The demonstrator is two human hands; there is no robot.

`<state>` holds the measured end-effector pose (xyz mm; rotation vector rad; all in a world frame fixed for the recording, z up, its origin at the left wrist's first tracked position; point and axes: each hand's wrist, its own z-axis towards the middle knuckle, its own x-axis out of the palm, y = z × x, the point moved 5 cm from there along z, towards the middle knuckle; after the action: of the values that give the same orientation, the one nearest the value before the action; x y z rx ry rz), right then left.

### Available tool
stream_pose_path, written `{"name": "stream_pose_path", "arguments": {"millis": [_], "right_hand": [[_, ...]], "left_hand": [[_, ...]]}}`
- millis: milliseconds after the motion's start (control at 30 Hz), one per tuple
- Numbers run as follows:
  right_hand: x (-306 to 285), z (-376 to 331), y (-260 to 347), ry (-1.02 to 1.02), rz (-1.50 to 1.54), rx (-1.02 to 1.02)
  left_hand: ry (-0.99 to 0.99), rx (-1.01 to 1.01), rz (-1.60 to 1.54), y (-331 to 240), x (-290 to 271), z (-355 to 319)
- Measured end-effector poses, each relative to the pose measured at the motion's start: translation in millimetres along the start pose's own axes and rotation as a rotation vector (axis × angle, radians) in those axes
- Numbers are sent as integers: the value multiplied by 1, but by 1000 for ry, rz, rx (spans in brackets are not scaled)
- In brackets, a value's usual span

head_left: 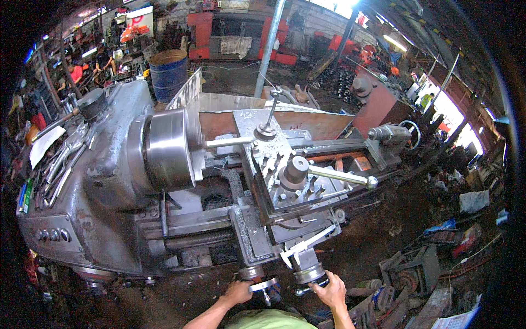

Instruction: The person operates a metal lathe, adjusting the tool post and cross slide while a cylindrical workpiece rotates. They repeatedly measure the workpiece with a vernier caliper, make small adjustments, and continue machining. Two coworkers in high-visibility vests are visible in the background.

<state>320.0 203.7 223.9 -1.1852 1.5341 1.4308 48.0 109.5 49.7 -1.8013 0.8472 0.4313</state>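
I stand at a metal lathe with both hands on its front controls. My left hand [238,293] is closed at the rim of a shiny handwheel [264,284]. To its right, my right hand [332,291] grips the small ball-ended crank handle [310,288] below a round metal collar [308,274]. A caliper [309,244] lies across the slide just above that collar. Farther up stands the square tool post [296,172] with a long clamping lever [344,176]. From it a steel bar [229,142] reaches left toward the big chuck [170,148]. Metal chips dot the slide.
Wrenches and other tools [64,159] lie on the headstock [104,181]. At right sits the tailstock [390,137] with its wheel. A blue drum [168,75] and a post [269,49] stand behind. Scrap and machine parts [413,274] crowd the right floor. People [103,61] are far left.
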Motion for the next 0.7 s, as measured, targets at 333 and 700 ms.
{"name": "stream_pose_path", "arguments": {"millis": [333,700], "right_hand": [[5,3,-9,-18,76,-26],[9,13,-17,164,367,79]], "left_hand": [[-30,-53,-19,-3,9,-2],[-349,-155,-105,63,32,-22]]}}
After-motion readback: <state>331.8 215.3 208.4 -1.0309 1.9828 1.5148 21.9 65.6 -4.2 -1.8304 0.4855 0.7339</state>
